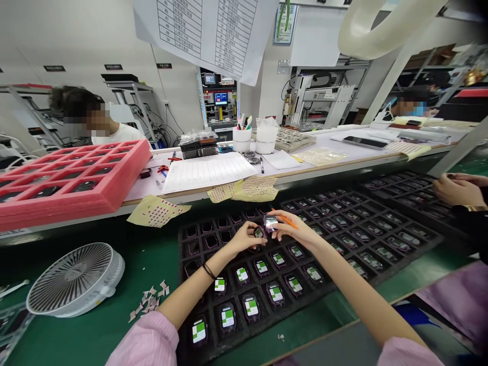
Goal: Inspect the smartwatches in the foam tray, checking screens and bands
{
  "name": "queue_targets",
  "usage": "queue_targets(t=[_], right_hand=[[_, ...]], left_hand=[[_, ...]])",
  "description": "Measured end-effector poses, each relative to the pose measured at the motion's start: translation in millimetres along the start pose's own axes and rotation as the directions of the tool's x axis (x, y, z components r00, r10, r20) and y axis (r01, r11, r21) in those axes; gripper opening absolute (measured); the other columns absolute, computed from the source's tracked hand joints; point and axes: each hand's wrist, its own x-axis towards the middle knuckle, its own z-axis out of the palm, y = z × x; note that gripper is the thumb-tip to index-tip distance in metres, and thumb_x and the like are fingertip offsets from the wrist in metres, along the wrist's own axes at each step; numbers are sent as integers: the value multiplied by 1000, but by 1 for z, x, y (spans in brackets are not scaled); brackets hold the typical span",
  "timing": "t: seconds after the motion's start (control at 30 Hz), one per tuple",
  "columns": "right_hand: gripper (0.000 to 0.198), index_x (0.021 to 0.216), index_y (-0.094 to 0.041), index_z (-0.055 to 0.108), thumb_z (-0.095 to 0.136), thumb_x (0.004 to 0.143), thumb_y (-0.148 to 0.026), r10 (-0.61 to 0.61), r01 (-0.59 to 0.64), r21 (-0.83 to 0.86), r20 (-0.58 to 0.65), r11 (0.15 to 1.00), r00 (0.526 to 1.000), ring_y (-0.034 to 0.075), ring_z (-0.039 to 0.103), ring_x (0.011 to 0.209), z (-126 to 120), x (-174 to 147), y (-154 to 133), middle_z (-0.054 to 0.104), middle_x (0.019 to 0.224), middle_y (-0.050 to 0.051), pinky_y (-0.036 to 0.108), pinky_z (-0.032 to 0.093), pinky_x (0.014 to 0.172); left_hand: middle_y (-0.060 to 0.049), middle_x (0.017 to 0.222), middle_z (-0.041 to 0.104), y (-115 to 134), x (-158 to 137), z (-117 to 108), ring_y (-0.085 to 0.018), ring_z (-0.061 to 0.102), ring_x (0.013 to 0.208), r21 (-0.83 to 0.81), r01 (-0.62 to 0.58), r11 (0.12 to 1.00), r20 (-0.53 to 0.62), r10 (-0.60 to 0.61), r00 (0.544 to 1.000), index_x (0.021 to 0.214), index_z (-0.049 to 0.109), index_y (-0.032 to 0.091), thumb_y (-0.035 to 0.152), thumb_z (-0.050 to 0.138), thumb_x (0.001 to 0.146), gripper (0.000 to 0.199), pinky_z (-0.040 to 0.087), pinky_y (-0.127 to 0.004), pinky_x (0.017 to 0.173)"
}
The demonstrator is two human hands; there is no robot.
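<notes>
My left hand (242,240) pinches a small dark watch case (258,232) above the black foam tray (305,304). Close beside it, my right hand (297,231) grips a shiny rectangular watch part (271,222). An orange stick (286,220) also lies in the right hand's fingers, pointing away to the upper left. Below both hands, the tray's compartments hold several watches, such as a watch with a green-and-white screen (251,306). Farther back in the tray, dark frames (211,240) show no lit screen. Whether the two held parts touch is hard to make out.
A round white fan (76,277) lies at left, near small scraps (150,300). A pink foam tray (125,178) stands on the raised shelf beside papers (209,170) and white cups (242,140). At right, another person's hands (459,190) work over a second black tray (404,195).
</notes>
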Motion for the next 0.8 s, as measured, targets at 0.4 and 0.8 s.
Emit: queue_targets(t=[0.4,0.8], right_hand=[[30,103,-18,56,63,81,-36,-69,60,60,167,996,984,15,67,57,73,22,-20,63,76,1,23,50,46],[30,107,-20,54,63,82,-33,-75,66,41,252,997,965,14,67,60,96,24,-11,61,90,3,25,52,50]], left_hand=[[-5,98,62,14,-103,-69,-11,62,73,-520,35,854,-199,-161,967,116,55,19,36,70,71,50,40,-19,55],[-1,78,58,15,-123,-76,-11,55,59,-335,-22,942,-351,-103,931,114,57,17,47,50,85,42,35,-19,43]])
